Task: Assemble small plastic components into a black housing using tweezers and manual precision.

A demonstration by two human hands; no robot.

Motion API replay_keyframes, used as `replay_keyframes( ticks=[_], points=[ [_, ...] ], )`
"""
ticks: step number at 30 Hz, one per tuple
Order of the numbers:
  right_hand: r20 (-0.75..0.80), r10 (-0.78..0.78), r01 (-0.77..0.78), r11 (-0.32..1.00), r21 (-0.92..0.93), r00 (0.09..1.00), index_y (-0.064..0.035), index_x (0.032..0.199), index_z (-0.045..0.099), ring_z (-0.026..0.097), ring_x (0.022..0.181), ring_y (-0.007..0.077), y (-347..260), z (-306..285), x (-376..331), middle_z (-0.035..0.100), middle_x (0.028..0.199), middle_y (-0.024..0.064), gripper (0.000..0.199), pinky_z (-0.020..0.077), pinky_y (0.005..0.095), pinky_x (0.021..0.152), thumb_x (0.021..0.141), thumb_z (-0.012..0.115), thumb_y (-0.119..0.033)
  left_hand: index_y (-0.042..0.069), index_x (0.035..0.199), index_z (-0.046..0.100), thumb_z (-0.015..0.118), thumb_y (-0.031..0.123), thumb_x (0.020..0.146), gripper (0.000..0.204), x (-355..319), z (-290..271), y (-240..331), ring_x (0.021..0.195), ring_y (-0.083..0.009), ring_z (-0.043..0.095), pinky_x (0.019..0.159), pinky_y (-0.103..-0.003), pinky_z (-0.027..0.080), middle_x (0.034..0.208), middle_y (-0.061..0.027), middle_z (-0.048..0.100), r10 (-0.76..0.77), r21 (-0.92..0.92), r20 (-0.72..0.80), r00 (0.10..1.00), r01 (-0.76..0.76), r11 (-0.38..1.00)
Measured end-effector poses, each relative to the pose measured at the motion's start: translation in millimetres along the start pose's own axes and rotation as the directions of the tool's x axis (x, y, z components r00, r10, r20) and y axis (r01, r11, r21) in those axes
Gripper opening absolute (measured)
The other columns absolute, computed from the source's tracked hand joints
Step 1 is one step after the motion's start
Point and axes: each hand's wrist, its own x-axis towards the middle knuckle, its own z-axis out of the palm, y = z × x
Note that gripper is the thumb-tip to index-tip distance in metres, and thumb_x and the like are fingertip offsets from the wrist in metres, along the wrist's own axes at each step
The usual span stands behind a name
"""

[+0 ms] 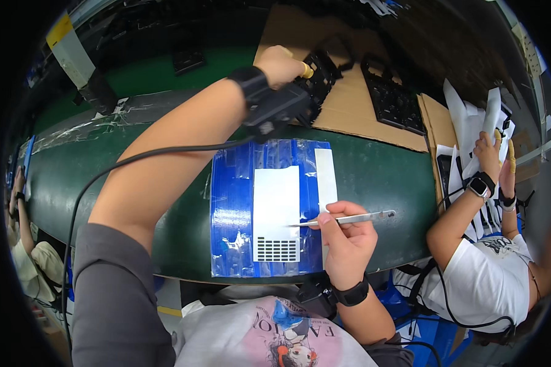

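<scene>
My left hand (280,64) reaches far forward and grips a black plastic frame part (317,76) lying on brown cardboard (349,101); a yellow finger cot shows on one finger. My right hand (347,240) holds metal tweezers (349,219), their tip resting on the right edge of a white sheet (276,205) with a black grid at its lower end. That sheet lies on a blue mat (232,208) on the green conveyor belt (373,177). A narrow white strip (326,177) lies beside the sheet.
A second black frame (390,98) lies on the cardboard to the right. A co-worker in a white shirt (487,275) on my right handles white sheets (471,128). Another person's arm (19,202) shows at the far left. A black cable (104,177) runs from my left wrist.
</scene>
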Motion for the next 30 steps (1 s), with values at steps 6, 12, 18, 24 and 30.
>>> replay_keyframes(
  ticks=[6, 12, 18, 24, 30],
  points=[
    [-0.029, 0.038, -0.039, 0.999, -0.031, 0.999, 0.0035, 0.090, 0.049, 0.049, 0.061, 0.0043, -3.7, -12.4, -15.8, 0.055, 0.073, 0.0047, 0.018, 0.0380, 0.0151, 0.055, 0.073, 0.055, 0.006, 0.000, 0.092, 0.050, 0.048, 0.008, 0.078, 0.016, -112.4, -22.9, 19.7, 0.080, -0.0091, 0.053, 0.072, -0.021, 0.043, 0.087, -0.0049, 0.055, 0.040, -0.685, 0.236, 0.971, 0.137, 0.715],
    [-0.056, 0.021, -0.024, 0.999, -0.041, 0.998, 0.0033, 0.090, 0.049, 0.049, 0.059, 0.0040, 3.7, -16.2, -16.9, 0.056, 0.073, 0.0058, 0.018, 0.0377, 0.0147, 0.053, 0.073, 0.054, 0.007, -0.001, 0.114, 0.036, 0.045, 0.014, 0.083, 0.036, -184.6, -30.7, 10.4, 0.088, -0.0117, 0.052, 0.075, -0.024, 0.043, 0.101, -0.0085, 0.051, -0.011, -0.645, 0.110, 0.994, 0.080, 0.760],
    [-0.062, 0.000, -0.001, 0.999, -0.032, 0.998, 0.0032, 0.090, 0.049, 0.051, 0.060, 0.0051, 6.2, -13.8, -17.4, 0.056, 0.072, 0.0062, 0.018, 0.0377, 0.0147, 0.052, 0.073, 0.054, 0.007, 0.000, 0.117, 0.034, 0.045, 0.019, 0.084, 0.040, -215.8, -23.7, -2.0, 0.092, -0.0120, 0.050, 0.078, -0.025, 0.042, 0.106, -0.0083, 0.048, -0.039, -0.723, -0.061, 0.997, -0.017, 0.690],
    [-0.061, 0.028, -0.029, 0.999, -0.026, 0.998, 0.0042, 0.089, 0.049, 0.053, 0.062, 0.0077, 6.1, -14.5, -16.5, 0.057, 0.072, 0.0075, 0.018, 0.0410, 0.0167, 0.056, 0.072, 0.055, 0.006, 0.004, 0.120, 0.031, 0.045, 0.018, 0.084, 0.041, -217.7, -11.7, -18.5, 0.093, -0.0127, 0.049, 0.078, -0.026, 0.042, 0.107, -0.0072, 0.047, -0.096, -0.815, -0.009, 0.995, 0.048, 0.577],
    [-0.082, -0.056, 0.069, 0.984, 0.165, 0.995, 0.0049, 0.091, 0.045, 0.056, 0.064, 0.0130, -16.0, -8.0, -12.7, 0.058, 0.071, 0.0123, 0.024, 0.0430, 0.0206, 0.058, 0.070, 0.056, 0.006, 0.008, 0.124, 0.026, 0.045, 0.019, 0.084, 0.046, -221.1, -4.3, -22.3, 0.098, -0.0175, 0.048, 0.083, -0.032, 0.041, 0.112, -0.0083, 0.045, -0.127, -0.843, 0.175, 0.976, 0.215, 0.493]
  ],
)
